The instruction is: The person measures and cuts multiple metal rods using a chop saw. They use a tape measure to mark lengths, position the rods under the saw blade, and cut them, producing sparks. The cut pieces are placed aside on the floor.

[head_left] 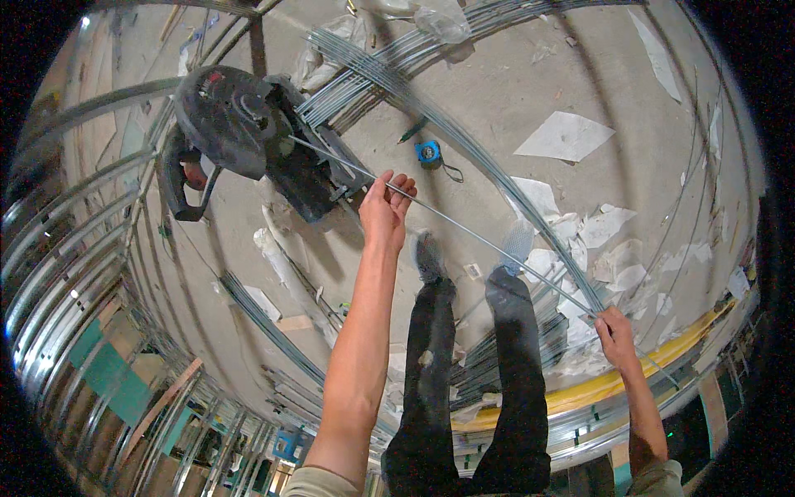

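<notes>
A long thin metal rod [464, 229] runs slantwise in front of me. Its far left end reaches the black chop saw [228, 116], at the blade and clamp area. My left hand [384, 214] has the rod between thumb and fingers, close to the saw's base. Farther along, at the lower right, my right hand [617, 338] is closed around the same rod. The rod's tail sticks out past that hand. Whether the rod touches the saw blade is hidden by the guard.
Bundled metal rods [464, 124] lie across the floor beyond the saw. A blue tape measure [428, 152] and a dark pen-like object [412, 130] lie near them. Paper scraps [566, 137] litter the right. Curved metal profiles [66, 240] stand at left; a yellow strip [580, 393] lies behind my feet.
</notes>
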The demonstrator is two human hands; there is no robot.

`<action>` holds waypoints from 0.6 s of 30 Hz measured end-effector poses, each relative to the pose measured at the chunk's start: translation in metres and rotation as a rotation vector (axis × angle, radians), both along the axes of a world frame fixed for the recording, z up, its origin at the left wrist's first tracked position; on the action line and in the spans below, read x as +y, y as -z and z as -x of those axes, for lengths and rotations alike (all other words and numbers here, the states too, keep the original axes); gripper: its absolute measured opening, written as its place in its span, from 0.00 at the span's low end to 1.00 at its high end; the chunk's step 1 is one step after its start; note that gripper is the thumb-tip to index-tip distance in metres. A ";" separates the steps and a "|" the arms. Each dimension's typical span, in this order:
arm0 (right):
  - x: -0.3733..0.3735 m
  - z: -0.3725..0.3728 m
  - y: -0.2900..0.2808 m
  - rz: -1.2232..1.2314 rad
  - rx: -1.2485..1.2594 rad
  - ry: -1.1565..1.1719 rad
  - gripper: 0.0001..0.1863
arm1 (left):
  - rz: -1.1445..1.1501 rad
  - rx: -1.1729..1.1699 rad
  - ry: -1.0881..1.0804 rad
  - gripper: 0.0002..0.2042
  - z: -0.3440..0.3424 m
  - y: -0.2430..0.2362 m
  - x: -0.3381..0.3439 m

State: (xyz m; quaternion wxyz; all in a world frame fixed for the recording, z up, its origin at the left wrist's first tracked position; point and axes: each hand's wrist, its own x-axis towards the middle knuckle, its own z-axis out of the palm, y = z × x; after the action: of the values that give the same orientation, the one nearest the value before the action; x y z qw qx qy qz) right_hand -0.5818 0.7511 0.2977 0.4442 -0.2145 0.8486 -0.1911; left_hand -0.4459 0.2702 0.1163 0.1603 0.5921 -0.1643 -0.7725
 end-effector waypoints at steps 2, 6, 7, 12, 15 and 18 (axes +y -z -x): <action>-0.001 0.001 0.001 -0.017 0.004 0.015 0.11 | -0.023 0.004 0.024 0.15 -0.008 -0.003 0.003; -0.003 0.004 0.003 -0.086 0.008 0.188 0.10 | 0.019 -0.054 0.043 0.14 -0.015 -0.004 0.005; -0.003 0.006 0.004 -0.091 0.000 0.182 0.09 | 0.023 -0.060 0.060 0.13 -0.017 -0.004 0.004; 0.001 0.012 0.004 -0.060 0.066 0.131 0.08 | 0.037 -0.075 0.108 0.12 -0.021 -0.001 0.005; 0.003 0.012 0.003 -0.082 0.047 0.148 0.07 | 0.049 -0.083 0.111 0.12 -0.020 -0.001 0.007; 0.002 0.012 0.004 -0.068 0.079 0.128 0.06 | 0.067 -0.123 0.092 0.12 -0.017 -0.001 0.008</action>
State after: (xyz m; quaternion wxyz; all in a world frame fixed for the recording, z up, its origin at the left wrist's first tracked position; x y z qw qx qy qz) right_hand -0.5940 0.7534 0.2938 0.4043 -0.1520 0.8835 -0.1814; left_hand -0.4293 0.2781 0.1178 0.1338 0.6246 -0.2266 -0.7353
